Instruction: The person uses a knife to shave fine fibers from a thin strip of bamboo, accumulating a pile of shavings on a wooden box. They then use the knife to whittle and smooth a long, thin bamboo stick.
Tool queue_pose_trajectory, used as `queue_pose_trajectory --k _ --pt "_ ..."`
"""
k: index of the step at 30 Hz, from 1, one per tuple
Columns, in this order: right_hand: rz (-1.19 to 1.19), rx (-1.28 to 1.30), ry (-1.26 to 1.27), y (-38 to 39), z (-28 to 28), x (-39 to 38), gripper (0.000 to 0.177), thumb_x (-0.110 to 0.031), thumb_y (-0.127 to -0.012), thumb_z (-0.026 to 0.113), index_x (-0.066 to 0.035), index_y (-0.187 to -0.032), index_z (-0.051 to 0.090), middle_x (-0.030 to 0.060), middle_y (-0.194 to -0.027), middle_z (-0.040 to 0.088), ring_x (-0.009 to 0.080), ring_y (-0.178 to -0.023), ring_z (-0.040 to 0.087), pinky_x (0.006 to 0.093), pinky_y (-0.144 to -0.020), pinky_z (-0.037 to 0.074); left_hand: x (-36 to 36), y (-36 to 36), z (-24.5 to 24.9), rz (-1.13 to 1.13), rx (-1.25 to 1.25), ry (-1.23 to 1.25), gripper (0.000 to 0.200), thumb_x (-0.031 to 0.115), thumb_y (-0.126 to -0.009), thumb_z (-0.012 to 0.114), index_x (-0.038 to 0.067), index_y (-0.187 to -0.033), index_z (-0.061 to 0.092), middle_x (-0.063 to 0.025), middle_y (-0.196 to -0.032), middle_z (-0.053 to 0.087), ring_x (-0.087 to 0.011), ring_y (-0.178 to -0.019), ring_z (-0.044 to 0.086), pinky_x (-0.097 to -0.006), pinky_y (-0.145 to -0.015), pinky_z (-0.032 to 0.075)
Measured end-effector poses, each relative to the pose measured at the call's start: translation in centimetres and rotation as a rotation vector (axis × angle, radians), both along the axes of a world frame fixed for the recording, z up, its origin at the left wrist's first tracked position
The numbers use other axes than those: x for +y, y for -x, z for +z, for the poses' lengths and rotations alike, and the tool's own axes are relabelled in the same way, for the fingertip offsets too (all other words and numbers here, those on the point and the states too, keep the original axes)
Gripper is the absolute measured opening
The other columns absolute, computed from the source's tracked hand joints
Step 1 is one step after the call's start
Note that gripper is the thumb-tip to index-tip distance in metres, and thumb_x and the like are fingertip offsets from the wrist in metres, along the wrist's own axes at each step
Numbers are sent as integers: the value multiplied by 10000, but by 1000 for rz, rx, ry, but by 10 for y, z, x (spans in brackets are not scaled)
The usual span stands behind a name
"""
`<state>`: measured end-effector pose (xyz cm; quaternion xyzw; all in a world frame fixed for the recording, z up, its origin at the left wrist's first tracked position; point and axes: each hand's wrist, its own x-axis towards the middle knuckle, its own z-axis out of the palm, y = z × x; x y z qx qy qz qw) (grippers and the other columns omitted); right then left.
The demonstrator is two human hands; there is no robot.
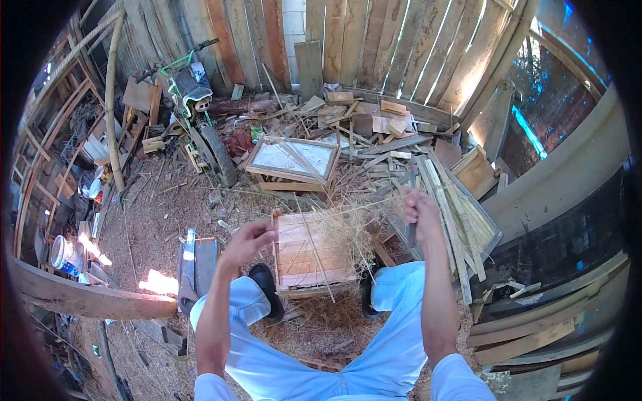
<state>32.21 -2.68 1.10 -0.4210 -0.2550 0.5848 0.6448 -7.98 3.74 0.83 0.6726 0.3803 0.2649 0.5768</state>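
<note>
A thin pale wooden strip [381, 201] stretches between my two hands over a wooden box. My left hand [251, 242] is at the box's upper left corner, its fingers bent together at the left end of the strip. Farther right and higher, my right hand [421, 212] is closed around the other end, with a dark narrow piece showing just below its fingers. The wooden box [301, 260] sits between my feet, its slatted top facing up. A tangle of fine straw-like shavings [351, 234] covers its right side, and a thin stick [313, 248] lies slantwise across it.
A framed white panel [291, 159] lies beyond the box. Scrap wood [388, 127] is heaped against the plank wall, with long slats [445, 214] at the right. A small motorbike [200, 127] stands at the back left. A wooden beam [93, 294] crosses the left side.
</note>
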Motion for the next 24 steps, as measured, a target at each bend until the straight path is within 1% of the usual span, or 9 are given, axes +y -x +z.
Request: queue_pose_trajectory --k 3,6,8,10,12,14,16,20,24 --pt "-62 -39 -56 -22 -3 -5 278 -223 -961 499 9 -1113 518 -44 -680 440 18 -499 341 156 -413 269 5 30 9 -57 110 54 173 220 -879 624 56 -834 595 40 -772 552 -49 -722 465 -221 -633 367" --pt "-65 -35 -48 -35 -5 -10 274 -212 -967 483 10 -1126 507 -44 -692 434 17 -503 342 154 -414 268 5 36 9 -57 165 94 183 232 -870 628 61 -815 592 43 -753 540 -46 -704 457 -220 -618 361" --pt "-382 61 -164 -67 -9 -15 273 -210 -972 471 11 -1129 507 -47 -698 427 18 -508 336 156 -420 273 6 54 15 1 131 34 194 233 -878 613 46 -828 589 38 -750 540 -46 -713 463 -219 -640 374" --pt "-375 -16 -175 -58 -7 -17 291 -222 -971 477 19 -1130 510 -48 -694 421 18 -518 333 155 -425 274 11 63 26 63 105 -49 207 234 -885 599 32 -841 586 34 -748 539 -46 -721 470 -218 -661 386" --pt "-246 -141 -39 -41 -9 -19 318 -243 -967 487 20 -1144 511 -48 -696 431 16 -523 339 154 -424 269 14 49 22 171 97 8 187 210 -887 588 28 -844 584 37 -750 551 -52 -718 483 -216 -666 392" --pt "-190 -136 -36 -18 -7 -13 336 -251 -955 512 11 -1166 513 -41 -700 454 14 -507 340 145 -418 268 18 26 2 198 93 23 159 178 -891 575 24 -856 592 31 -766 562 -59 -726 493 -221 -672 400" --pt "60 -211 -29 14 3 -10 332 -252 -948 523 -15 -1181 522 -29 -695 485 11 -491 351 142 -415 275 20 -5 -18 223 -8 -125 166 217 -890 574 60 -839 595 39 -712 511 -55 -658 443 -226 -590 368" --pt "376 -371 36 75 6 -5 342 -190 -974 463 -14 -1266 476 -3 -711 519 22 -495 365 154 -418 290 2 -63 -14 135 72 -111 169 174 -904 556 12 -894 604 14 -741 566 -62 -695 483 -226 -622 392" --pt "487 -408 56 114 -10 2 306 -197 -976 461 -9 -1214 498 3 -726 529 21 -505 364 153 -424 283 -4 -92 -16 26 157 -94 141 151 -904 561 18 -909 608 -6 -750 583 -73 -701 485 -243 -636 403"
